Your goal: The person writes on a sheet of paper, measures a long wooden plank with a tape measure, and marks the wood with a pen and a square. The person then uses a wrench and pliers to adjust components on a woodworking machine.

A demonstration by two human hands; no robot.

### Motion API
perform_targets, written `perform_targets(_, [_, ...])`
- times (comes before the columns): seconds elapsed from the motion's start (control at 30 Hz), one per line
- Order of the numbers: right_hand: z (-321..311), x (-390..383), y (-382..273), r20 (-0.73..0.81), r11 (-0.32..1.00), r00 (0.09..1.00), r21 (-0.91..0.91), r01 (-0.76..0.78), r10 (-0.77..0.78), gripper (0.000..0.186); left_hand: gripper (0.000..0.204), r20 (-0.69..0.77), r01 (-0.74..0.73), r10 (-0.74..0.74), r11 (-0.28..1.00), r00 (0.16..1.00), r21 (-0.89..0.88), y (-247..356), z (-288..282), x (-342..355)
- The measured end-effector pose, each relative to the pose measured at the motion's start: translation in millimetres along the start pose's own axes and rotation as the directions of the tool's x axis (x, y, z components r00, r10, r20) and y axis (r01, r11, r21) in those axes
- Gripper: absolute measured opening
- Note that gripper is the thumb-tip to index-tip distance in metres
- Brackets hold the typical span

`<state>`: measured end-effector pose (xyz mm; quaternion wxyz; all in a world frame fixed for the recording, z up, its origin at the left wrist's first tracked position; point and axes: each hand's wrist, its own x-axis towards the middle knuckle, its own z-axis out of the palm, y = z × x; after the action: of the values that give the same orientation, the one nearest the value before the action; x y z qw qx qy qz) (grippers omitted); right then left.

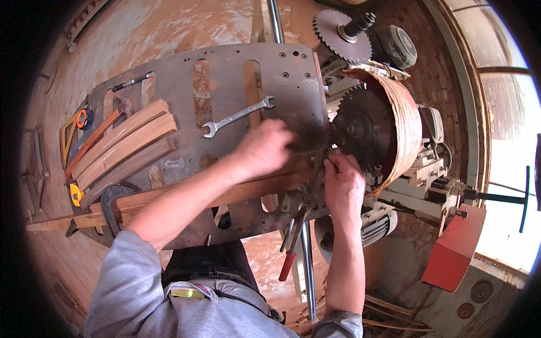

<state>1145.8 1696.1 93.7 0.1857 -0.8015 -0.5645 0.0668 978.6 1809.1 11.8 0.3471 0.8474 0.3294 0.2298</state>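
Note:
My left hand (264, 151) hovers over the slotted metal table (220, 84), its fingers curled and smeared by motion. Whether anything is in them does not show. Beyond it lies a double open-end wrench (239, 116), flat on the metal. My right hand (345, 180) is closed in a pinch at the table's right edge, close to the teeth of a dark circular saw blade (363, 127). What it pinches is hidden by the fingers. Below the hands a long wooden board (225, 194) runs across the table. A red-handled tool (288, 266) hangs by the near edge.
Curved wood pieces (127, 135), a yellow tape measure (75, 194) and a black pen-like tool (132, 83) lie on the left. A C-clamp (112, 205) grips the board. A curved wooden guard (403, 121) surrounds the blade; a second saw blade (344, 36) stands behind.

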Motion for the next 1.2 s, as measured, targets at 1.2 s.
perform_targets(1.2, [1.8, -1.0, -0.5, -0.052, 0.996, 0.995, 0.032, 0.081, -0.079, 0.011, 0.028, 0.054, -0.135, 0.192, 0.835, 0.980, -0.533, -14.7, 69.5, 30.5])
